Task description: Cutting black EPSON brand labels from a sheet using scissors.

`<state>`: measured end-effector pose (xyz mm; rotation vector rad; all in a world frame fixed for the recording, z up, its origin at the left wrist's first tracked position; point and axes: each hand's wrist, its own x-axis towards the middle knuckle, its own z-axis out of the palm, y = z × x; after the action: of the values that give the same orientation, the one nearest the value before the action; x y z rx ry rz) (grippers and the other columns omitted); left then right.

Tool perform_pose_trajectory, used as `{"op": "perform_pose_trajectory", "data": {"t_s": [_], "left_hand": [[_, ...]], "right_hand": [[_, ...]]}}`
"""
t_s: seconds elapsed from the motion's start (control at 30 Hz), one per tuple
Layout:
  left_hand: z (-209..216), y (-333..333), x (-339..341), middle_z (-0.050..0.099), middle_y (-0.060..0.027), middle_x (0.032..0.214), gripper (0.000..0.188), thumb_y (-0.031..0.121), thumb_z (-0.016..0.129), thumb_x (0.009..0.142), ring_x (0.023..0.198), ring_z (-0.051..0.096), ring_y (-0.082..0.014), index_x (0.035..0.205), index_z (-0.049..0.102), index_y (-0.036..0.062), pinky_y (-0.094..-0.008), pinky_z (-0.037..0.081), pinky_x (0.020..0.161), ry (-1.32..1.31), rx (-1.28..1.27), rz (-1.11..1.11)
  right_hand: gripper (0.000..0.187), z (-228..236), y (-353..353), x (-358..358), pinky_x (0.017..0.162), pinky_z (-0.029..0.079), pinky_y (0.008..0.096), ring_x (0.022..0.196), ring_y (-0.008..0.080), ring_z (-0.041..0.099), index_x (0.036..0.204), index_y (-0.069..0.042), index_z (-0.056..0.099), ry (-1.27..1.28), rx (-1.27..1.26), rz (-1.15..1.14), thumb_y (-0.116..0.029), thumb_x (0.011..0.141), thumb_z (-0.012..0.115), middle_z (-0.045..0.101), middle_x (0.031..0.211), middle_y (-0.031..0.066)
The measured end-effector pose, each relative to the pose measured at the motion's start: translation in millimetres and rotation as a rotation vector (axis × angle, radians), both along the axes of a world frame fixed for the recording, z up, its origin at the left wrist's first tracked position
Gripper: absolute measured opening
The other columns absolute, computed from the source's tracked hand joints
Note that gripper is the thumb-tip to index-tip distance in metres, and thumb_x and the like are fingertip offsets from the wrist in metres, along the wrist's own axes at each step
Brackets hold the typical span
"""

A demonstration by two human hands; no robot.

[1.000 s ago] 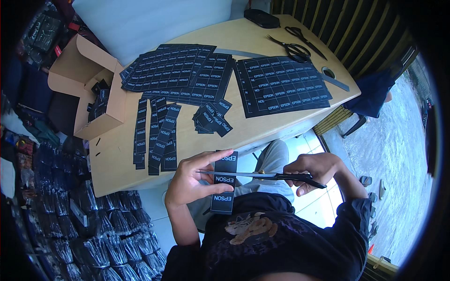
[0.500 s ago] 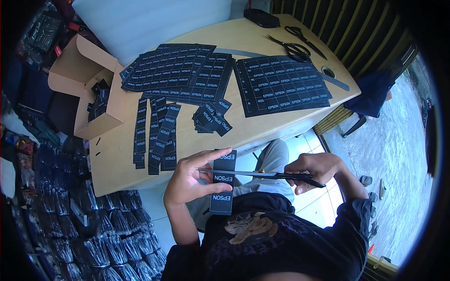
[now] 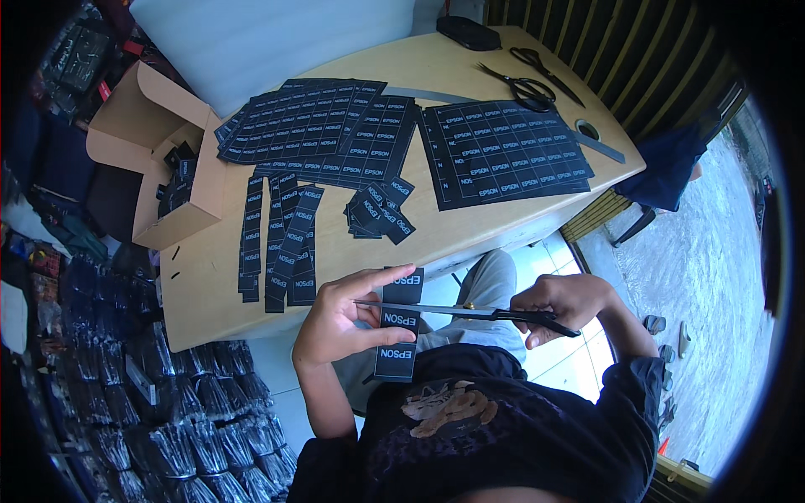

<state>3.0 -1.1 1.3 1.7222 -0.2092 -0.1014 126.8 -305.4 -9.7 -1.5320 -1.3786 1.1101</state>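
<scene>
Upright over my lap, a short black label strip (image 3: 396,362) with white printing is pinched between the fingers and thumb of my left hand (image 3: 331,323). My right hand (image 3: 563,303) grips black-handled scissors (image 3: 457,311). Their blades lie nearly level across the strip at its upper part, with the tip reaching the left fingers; the blades look almost together. Beyond the hands, on the table (image 3: 222,289), lie a small pile of cut labels (image 3: 377,211) and several long label strips (image 3: 289,243). Uncut label sheets (image 3: 293,117) are stacked behind them, and another sheet stack (image 3: 507,155) lies to the right.
An open cardboard box (image 3: 189,214) with black pieces inside stands at the table's left. Far right hold two more scissors (image 3: 530,94), a tape roll (image 3: 588,128), a metal ruler (image 3: 605,148) and a black case (image 3: 468,33). Plastic-wrapped bundles (image 3: 180,440) fill the floor at lower left.
Hardly anything differs. The strip and the scissors have shifted very slightly, and both hands keep their hold.
</scene>
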Motion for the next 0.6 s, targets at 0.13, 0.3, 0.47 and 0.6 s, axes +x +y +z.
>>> {"op": "perform_pose_trajectory", "data": {"t_s": [0.13, 0.3, 0.47, 0.6], "left_hand": [[-1, 0, 1, 0.058, -0.0104, 0.121, 0.069, 0.001, 0.082, 0.063, 0.077, 0.06, -0.0063, 0.125, 0.055, 0.0051, -0.0157, 0.052, 0.057, -0.012, 0.001, 0.004], [2, -1, 1, 0.058, -0.0107, 0.121, 0.069, 0.003, 0.083, 0.063, 0.077, 0.061, -0.0071, 0.126, 0.055, 0.005, -0.0167, 0.052, 0.057, 0.01, 0.042, 0.007], [-3, 1, 2, 0.057, -0.0124, 0.121, 0.07, 0.002, 0.083, 0.063, 0.074, 0.06, -0.0062, 0.126, 0.054, 0.0037, -0.0172, 0.053, 0.057, 0.005, -0.005, 0.012], [-4, 5, 5, 0.057, -0.0135, 0.122, 0.07, 0.001, 0.082, 0.063, 0.078, 0.062, -0.0078, 0.126, 0.053, 0.0024, -0.0171, 0.053, 0.058, 0.043, -0.01, -0.002]], "right_hand": [[0.051, 1, 0, 0, 0.043, 0.034, 0.0319, 0.046, 0.0149, 0.047, 0.066, 0.0, 0.053, 0.007, 0.0, -0.013, -0.046, 0.086, 0.062, 0.049, 0.053, 0.0025], [0.049, 0, 0, 0, 0.043, 0.034, 0.0319, 0.045, 0.0149, 0.047, 0.067, 0.0, 0.053, 0.015, 0.003, -0.016, -0.044, 0.086, 0.063, 0.049, 0.052, 0.0026], [0.046, 6, -6, 1, 0.044, 0.035, 0.0313, 0.045, 0.0164, 0.048, 0.069, -0.001, 0.053, -0.077, -0.052, -0.085, -0.042, 0.081, 0.07, 0.049, 0.052, 0.0038], [0.045, 10, -19, 1, 0.044, 0.035, 0.0315, 0.044, 0.017, 0.048, 0.069, -0.002, 0.053, -0.161, -0.133, -0.132, -0.041, 0.078, 0.073, 0.049, 0.051, 0.0036]]}}
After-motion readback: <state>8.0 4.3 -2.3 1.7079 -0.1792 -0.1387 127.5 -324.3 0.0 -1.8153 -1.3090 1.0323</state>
